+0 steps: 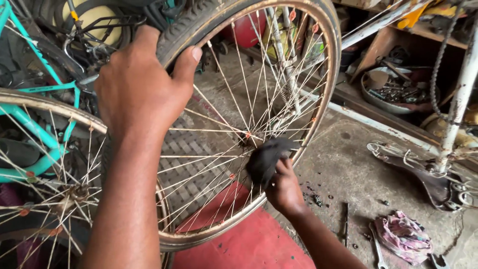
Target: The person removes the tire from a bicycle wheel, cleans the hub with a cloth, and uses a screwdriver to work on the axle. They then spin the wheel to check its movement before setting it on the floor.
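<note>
- Bicycle wheel (298,74): it stands upright in the middle of the view, over the concrete floor (343,164) and a red mat (249,239). Its top is cut off by the frame edge, and its hub is hidden behind a dark rag (266,157).
- Left hand (142,82): it grips the wheel at the upper left, fingers curled over the ribbed black tyre (181,25), thumb pressed on the inner side. The fingertips are out of sight behind the tyre.
- Right hand (285,187): it is closed around the dark rag and holds it against the spokes (219,129) near the wheel's centre. The fingers are mostly buried in the cloth, so their exact hold is hard to make out.
- Materials: the rim is dull, brownish metal, and the spokes are thin, bright wires crossing in a fan. The rag is soft, crumpled and nearly black.
- Left side: a second spoked wheel (50,189) and a turquoise bicycle frame (30,124) are cut off by the edge.
- Right side: a white, rust-flecked frame tube (460,94) rises beside a chain (440,60), and a worn saddle (428,174) lies upside down at its foot.
- Lower right floor: a crumpled pink patterned cloth (403,236) lies beside a spanner (378,251), with small dark bits scattered near them, too small to identify.
- Background: a round metal bowl (393,92) of small parts sits under wooden shelving, its contents blurred together.
</note>
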